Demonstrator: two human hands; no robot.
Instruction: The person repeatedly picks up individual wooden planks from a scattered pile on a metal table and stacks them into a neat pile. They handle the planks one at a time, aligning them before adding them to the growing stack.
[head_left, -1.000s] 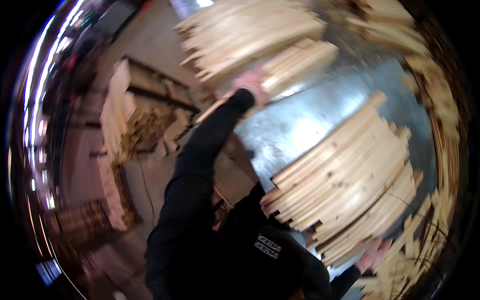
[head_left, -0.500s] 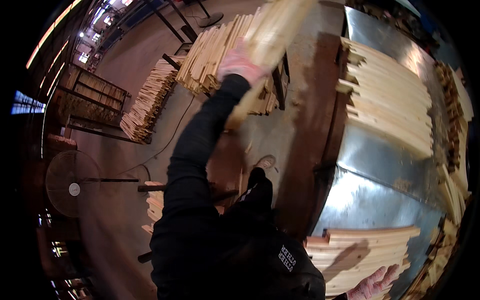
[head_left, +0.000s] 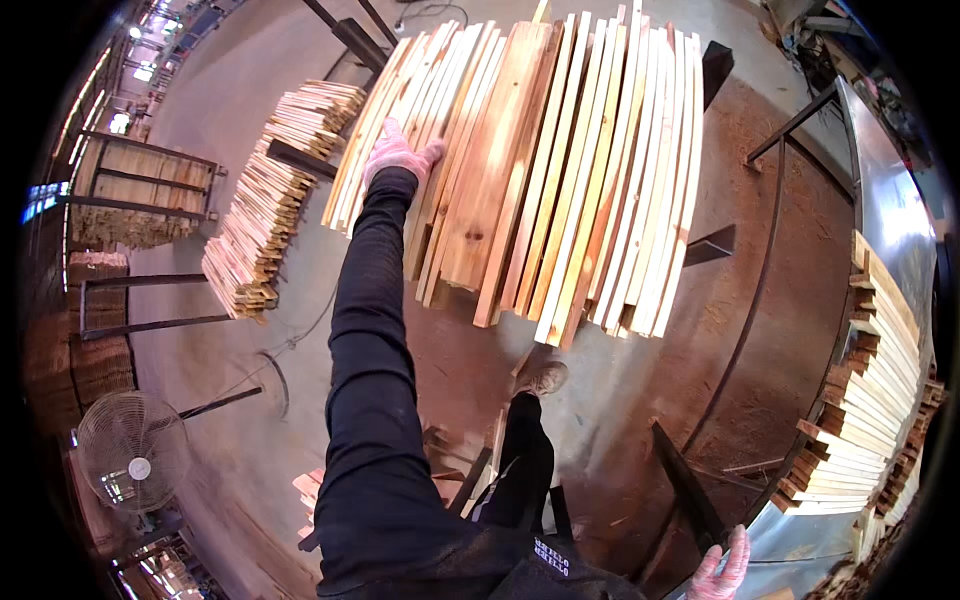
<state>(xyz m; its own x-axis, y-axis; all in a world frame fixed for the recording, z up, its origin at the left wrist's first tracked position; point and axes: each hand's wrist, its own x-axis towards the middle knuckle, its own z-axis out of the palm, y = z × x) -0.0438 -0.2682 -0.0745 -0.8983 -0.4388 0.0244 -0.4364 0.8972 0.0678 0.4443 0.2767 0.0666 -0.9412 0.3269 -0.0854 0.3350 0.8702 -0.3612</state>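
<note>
- Lying side by side in a broad row, the wooden strips (head_left: pixel 600 170) sat ahead of the person on dark metal supports (head_left: pixel 710 247), their near ends uneven; a wider, knotted board (head_left: pixel 490 190) lay among them.
- Resting over the row's left part, the gloved left hand (head_left: pixel 400 158) seemed to touch the strips from above, thumb spread well away from the fingers, with nothing visibly pinched.
- Judging by that pose, the step in hand was setting down or evening out strips; the next move would call for either a flat push or a lift clear.
- Hanging at the lower right, near the metal table (head_left: pixel 790 535), the gloved right hand (head_left: pixel 722 572) had its thumb apart and fingers loosely extended, no piece visible in it.
- Standing farther out were more strips (head_left: pixel 860 430) on that table, a second stack (head_left: pixel 265 200) beyond the left forearm and a round fan (head_left: pixel 135 455) at far left.
</note>
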